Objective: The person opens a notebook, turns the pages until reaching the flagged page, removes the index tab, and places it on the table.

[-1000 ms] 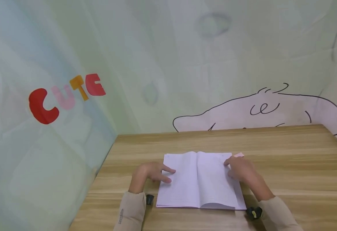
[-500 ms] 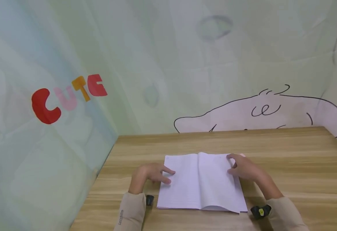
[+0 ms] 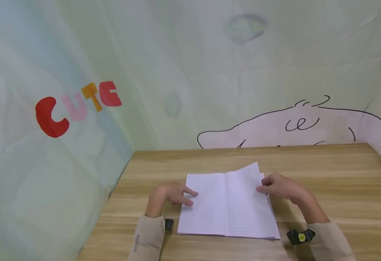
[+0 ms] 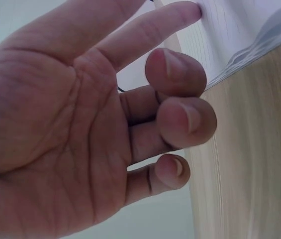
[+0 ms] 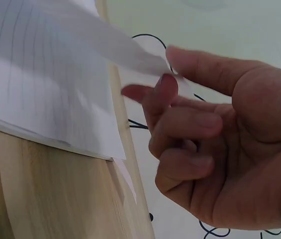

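Pinching a light, limp-looking page (image 3: 244,199) by its outer edge, the right hand (image 3: 281,187) likely had the best hold. The left hand (image 3: 173,193), fingers spread, touched the notebook (image 3: 205,217) short of the counter's (image 3: 164,162) far edge.

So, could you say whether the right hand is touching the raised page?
Touching: the right wrist view shows the right hand pinching the raised page between thumb and finger.

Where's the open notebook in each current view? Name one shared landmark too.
Head: lower centre, notebook between left hand and right hand.
Left wrist: upper right corner, cut off by the frame.
Right wrist: upper left, cut off; right hand pinches a page.
Shared landmark: wood-grain table, beneath the notebook in all three.
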{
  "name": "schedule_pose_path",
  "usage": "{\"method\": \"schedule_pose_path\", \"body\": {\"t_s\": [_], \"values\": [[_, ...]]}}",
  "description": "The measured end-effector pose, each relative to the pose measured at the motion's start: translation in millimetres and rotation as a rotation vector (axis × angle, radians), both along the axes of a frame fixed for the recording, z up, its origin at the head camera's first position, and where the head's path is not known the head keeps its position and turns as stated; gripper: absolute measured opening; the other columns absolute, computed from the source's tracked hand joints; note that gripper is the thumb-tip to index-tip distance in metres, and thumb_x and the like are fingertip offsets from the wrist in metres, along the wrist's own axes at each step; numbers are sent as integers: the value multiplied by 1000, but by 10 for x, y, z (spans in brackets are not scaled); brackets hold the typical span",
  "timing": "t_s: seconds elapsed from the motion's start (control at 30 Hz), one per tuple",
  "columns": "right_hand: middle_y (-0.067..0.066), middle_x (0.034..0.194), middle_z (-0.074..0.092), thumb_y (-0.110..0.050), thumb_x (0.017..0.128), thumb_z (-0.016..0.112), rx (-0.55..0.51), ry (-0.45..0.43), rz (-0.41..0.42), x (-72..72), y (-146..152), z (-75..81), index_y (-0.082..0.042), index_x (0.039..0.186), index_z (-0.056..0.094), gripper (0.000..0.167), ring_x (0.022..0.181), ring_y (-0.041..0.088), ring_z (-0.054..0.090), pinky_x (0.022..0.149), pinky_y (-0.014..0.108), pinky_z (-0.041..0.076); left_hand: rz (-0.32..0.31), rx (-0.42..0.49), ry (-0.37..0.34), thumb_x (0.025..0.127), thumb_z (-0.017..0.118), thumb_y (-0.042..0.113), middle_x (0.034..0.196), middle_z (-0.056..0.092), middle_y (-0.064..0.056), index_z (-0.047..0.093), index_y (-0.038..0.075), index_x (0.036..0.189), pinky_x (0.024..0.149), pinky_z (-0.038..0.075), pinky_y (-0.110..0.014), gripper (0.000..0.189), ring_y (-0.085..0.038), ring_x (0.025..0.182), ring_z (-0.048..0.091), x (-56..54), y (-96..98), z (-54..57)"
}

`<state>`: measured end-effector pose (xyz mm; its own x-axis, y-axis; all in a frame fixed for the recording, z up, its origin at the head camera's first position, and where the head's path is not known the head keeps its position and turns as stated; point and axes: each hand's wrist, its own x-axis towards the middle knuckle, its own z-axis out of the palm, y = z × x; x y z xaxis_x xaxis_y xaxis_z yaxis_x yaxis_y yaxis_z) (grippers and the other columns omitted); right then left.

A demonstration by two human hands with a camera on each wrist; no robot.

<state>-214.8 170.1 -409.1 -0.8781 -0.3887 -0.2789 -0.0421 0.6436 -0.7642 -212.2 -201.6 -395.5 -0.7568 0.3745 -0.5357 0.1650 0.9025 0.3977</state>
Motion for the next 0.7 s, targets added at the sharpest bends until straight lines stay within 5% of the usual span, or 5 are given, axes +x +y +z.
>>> {"method": "schedule_pose_path", "body": {"t_s": [0.17, 0.3, 0.5, 0.7], "values": [[7, 81, 59, -25, 97, 66, -108, -47, 56, 17, 12, 1, 3, 94, 68, 28, 75, 20, 54, 68, 33, 48, 17, 14, -8, 95, 69, 32, 73, 41, 2, 63, 22, 137, 54, 33, -25, 44, -13, 53, 38, 25, -2, 2], [2, 63, 49, -24, 100, 61, -208, -72, 119, 16, 16, -5, -4, 75, 57, 32, 59, 15, 45, 58, 27, 37, 26, 5, -7, 94, 70, 33, 71, 41, 1, 64, 23, 137, 54, 33, -26, 44, -13, 53, 38, 33, -6, -4], [5, 74, 59, -28, 101, 59, -279, -104, 114, 14, -5, 3, -2, 87, 61, 31, 72, 21, 56, 69, 33, 47, 29, 7, -3, 94, 70, 34, 78, 45, 1, 64, 23, 137, 55, 33, -26, 45, -13, 53, 39, 44, -22, -14], [9, 91, 59, -30, 101, 60, -359, -116, 83, 16, -46, 38, 9, 114, 59, 41, 86, 26, 62, 86, 38, 51, 26, 16, 3, 94, 70, 33, 76, 43, 1, 64, 23, 136, 55, 34, -26, 44, -13, 54, 39, 30, -12, 1]]}}
